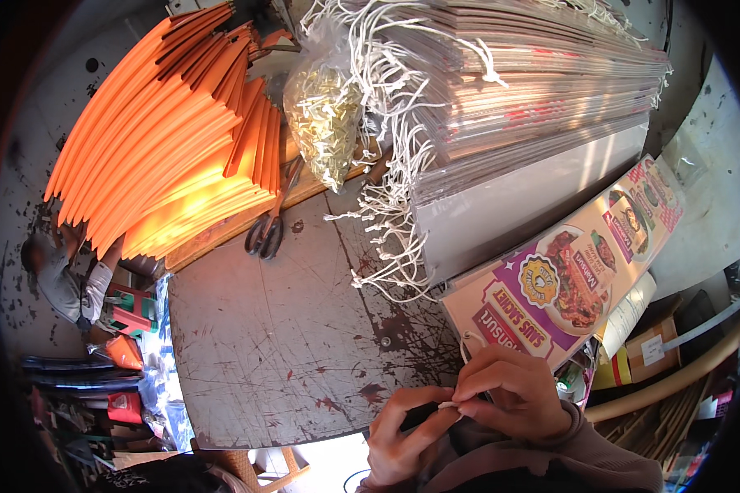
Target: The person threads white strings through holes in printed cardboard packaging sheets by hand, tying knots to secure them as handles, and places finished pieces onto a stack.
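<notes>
Close together at the near edge of the table, my left hand [404,434] and my right hand [510,393] pinch a small piece of white cord [448,404] between their fingertips. Part of the cord is hidden by the fingers. Just beyond my right hand lies a printed cardboard sign [563,271] with food pictures, a white string loop at its near left corner. Behind it, many similar flat boards [534,177] stand packed in a thick stack, their knotted white strings [399,214] hanging over the left side.
Orange folded sheets [181,140] lean in a row at the far left. Black-handled scissors [265,234] lie beside them on the scratched metal table [279,345]. A clear bag of small pale pieces [325,115] stands between the stacks. Another person [62,279] is at the far left.
</notes>
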The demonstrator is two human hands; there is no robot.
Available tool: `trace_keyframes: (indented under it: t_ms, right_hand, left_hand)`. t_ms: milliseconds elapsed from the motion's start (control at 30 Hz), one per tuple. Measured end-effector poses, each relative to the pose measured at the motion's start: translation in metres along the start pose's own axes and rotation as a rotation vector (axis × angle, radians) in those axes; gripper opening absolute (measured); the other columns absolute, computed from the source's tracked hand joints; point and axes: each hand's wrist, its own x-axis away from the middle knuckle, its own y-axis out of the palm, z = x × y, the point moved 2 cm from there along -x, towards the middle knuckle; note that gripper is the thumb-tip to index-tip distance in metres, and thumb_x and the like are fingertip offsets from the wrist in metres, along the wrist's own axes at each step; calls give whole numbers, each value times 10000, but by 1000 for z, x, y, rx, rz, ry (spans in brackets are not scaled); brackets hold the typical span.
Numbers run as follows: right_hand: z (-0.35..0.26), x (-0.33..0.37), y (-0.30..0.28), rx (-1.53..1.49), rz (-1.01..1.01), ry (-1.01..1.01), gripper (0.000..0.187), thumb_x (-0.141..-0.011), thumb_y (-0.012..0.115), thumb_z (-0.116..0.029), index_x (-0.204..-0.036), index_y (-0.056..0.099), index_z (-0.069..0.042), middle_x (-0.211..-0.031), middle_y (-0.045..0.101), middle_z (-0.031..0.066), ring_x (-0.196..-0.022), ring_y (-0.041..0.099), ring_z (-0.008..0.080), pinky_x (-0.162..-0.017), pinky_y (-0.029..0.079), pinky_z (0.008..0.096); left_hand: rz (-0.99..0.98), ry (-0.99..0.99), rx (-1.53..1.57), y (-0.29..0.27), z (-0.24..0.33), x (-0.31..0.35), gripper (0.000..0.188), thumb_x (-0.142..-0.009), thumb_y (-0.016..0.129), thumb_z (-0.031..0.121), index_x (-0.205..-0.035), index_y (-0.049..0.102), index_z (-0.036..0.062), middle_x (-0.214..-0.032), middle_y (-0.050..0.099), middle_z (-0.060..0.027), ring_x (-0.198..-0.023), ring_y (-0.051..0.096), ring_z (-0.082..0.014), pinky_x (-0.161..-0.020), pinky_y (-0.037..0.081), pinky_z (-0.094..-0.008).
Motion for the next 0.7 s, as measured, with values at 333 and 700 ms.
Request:
trace_keyframes:
  t_ms: [333,700]
  right_hand:
    - [-1,2,1,84,-72,-87,221,-715,673,-41,-910,569,-53,-866,547,69,-724,558,189,-624,452,265]
    - [-8,10,1,210,-135,-198,223,-726,668,-42,-926,571,-58,-922,519,86,-787,543,196,-668,457,265]
  left_hand:
    - [55,-141,-61,5,-12,8,209,-735,593,-43,-904,536,66,-836,562,-113,-679,575,-224,-565,465,-279]
    - [468,-77,552,29,-18,10,254,-755,593,-51,-938,429,10,-796,541,-137,-668,515,-165,-580,431,-246]
